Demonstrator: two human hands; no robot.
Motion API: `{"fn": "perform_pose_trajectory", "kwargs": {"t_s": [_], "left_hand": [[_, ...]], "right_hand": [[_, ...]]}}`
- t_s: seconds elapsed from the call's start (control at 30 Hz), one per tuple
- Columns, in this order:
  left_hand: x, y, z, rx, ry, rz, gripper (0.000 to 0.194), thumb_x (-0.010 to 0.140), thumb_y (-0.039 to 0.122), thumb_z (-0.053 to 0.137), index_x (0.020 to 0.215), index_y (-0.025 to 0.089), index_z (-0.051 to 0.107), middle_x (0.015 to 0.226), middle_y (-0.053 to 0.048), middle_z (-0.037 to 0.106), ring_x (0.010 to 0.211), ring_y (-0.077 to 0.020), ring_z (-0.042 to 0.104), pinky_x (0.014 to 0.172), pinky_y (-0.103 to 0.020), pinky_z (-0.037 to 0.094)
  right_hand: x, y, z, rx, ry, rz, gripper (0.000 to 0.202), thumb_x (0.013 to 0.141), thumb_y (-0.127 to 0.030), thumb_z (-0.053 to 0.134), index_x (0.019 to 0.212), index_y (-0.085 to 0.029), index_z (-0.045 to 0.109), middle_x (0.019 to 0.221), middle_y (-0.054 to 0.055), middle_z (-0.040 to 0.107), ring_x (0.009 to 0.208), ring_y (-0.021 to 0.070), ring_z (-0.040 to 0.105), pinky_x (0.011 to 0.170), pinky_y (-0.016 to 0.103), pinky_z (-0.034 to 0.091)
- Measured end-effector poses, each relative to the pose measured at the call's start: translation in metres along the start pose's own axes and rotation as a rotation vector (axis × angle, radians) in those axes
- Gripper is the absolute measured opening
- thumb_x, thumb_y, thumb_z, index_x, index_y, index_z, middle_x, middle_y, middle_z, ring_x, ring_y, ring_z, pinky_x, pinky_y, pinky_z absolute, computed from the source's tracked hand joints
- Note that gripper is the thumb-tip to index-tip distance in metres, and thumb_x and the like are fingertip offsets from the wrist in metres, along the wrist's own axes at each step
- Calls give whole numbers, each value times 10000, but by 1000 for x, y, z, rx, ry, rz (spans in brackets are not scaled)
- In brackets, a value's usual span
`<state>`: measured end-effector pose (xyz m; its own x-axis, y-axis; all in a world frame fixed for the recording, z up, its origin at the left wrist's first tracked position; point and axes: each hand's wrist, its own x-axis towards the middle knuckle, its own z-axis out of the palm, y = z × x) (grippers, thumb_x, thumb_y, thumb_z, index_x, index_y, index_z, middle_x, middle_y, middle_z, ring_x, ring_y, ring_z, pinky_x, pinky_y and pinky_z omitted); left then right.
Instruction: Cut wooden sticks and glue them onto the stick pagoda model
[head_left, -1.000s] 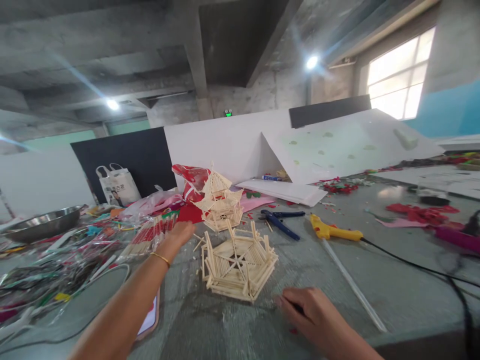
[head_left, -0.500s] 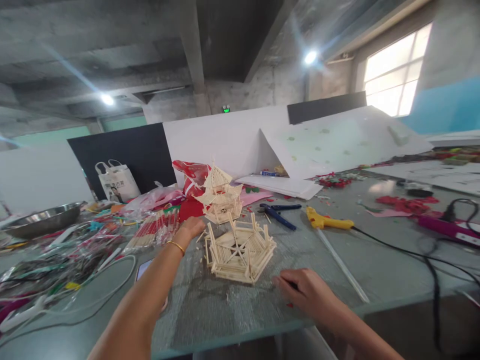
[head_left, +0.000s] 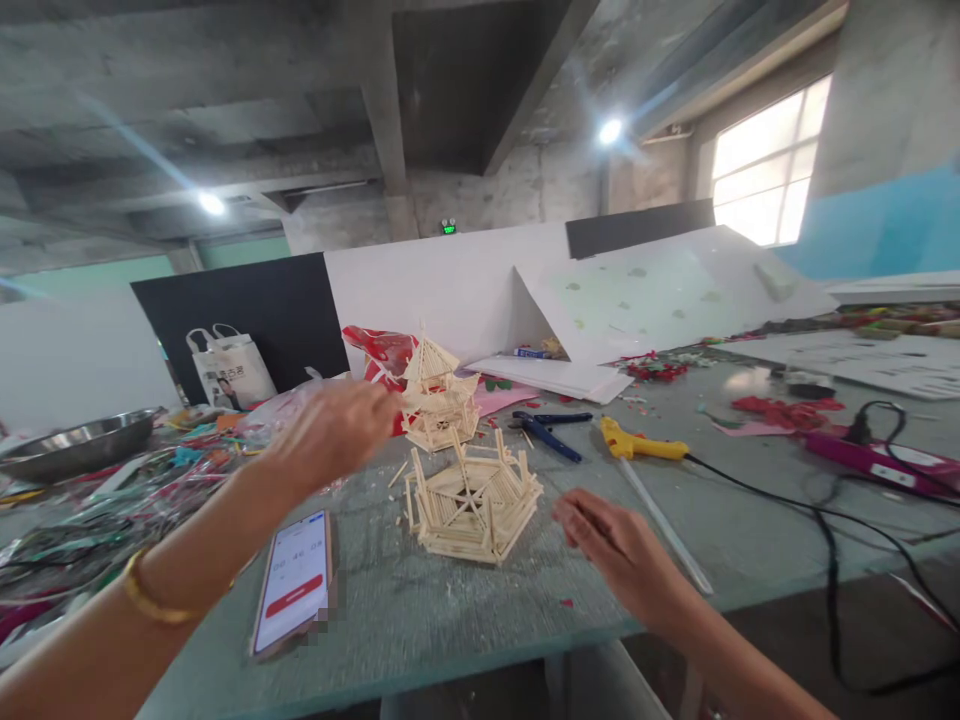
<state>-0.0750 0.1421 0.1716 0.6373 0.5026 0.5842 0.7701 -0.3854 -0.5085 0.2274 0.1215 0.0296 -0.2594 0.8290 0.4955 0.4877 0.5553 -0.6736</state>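
Note:
A hexagonal base of pale wooden sticks (head_left: 474, 505) with short upright posts sits on the grey table. Behind it stands a pagoda-like stick model (head_left: 435, 395) with a pointed roof. Raised in front of the red bag, just left of that model, my left hand (head_left: 337, 425) is blurred, and its fingertips and anything in them cannot be made out. My right hand (head_left: 607, 540) is right of the base, not touching it, its fingers curled together; whatever they may hold is hidden.
A phone (head_left: 292, 585) lies front left. Blue pliers (head_left: 551, 435), a yellow glue gun (head_left: 645, 443) with a glue stick (head_left: 667, 525) and a black cord are on the right. Wrapped materials and a metal bowl (head_left: 82, 445) fill the left; a purple power strip (head_left: 877, 462) lies far right.
My left hand has lifted from the table beside the base and moved up and left, uncovering the phone. My right hand has turned and risen slightly. The view has shifted a little.

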Motion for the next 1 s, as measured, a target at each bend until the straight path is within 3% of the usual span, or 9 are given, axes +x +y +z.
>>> {"fn": "perform_pose_trajectory", "kwargs": {"t_s": [0.13,0.23,0.33,0.43,0.53,0.6,0.63,0.8,1.0], "left_hand": [[-5,73,-36,136,19,515,150,835,99,447,870,137,587,664,-13,563,591,-155,516,510,-294,391],[-4,107,-38,59,50,595,101,824,116,472,811,139,569,657,-8,542,584,-163,506,467,-301,364],[-5,109,-31,-89,100,566,103,834,133,481,868,129,579,688,-11,576,619,-155,528,504,-289,403],[-12,83,-16,-322,207,311,185,874,195,450,1005,149,573,814,-35,645,717,-141,577,643,-276,469],[-23,43,16,-592,152,-329,230,868,312,455,1023,203,585,922,-42,660,802,-154,603,724,-296,476],[-31,19,45,-906,41,-859,252,820,401,493,949,210,596,847,-22,656,721,-156,608,638,-274,475],[-34,11,60,-964,-2,-960,272,822,415,469,923,192,588,836,-32,652,682,-158,610,573,-264,470],[-42,9,121,-1143,-143,-1255,246,879,325,399,836,134,547,769,-42,628,595,-121,598,532,-247,489],[-42,36,150,-1314,-249,-1425,313,889,399,453,1005,129,559,867,-33,617,688,-119,596,624,-296,513]], "right_hand": [[3,-60,-22,-13,48,-163,321,932,-379,336,1139,-190,493,850,36,588,669,121,502,593,214,386],[1,-84,-20,-138,-100,-248,244,926,-326,371,992,-191,563,809,35,597,689,127,520,655,233,386],[-6,-69,-12,-124,-125,-149,266,915,-311,388,759,-182,560,671,10,560,598,112,478,596,235,357],[-22,-29,-10,174,114,137,305,868,-455,453,811,-182,576,588,-18,483,519,96,416,488,213,320],[-43,6,-10,660,295,454,414,780,-583,529,879,-183,577,501,-76,315,397,53,267,366,173,195],[-53,16,-7,905,318,585,401,724,-568,616,775,-173,569,510,-78,337,380,29,256,346,154,194],[-55,17,-5,991,324,624,389,696,-541,660,726,-167,561,529,-66,396,386,27,303,348,150,238],[-38,7,14,1170,339,669,381,569,-460,777,689,-150,591,821,88,678,715,219,644,643,319,538],[-12,9,32,1241,298,631,283,635,-438,734,669,-188,606,841,93,703,863,272,653,892,435,483]]}}
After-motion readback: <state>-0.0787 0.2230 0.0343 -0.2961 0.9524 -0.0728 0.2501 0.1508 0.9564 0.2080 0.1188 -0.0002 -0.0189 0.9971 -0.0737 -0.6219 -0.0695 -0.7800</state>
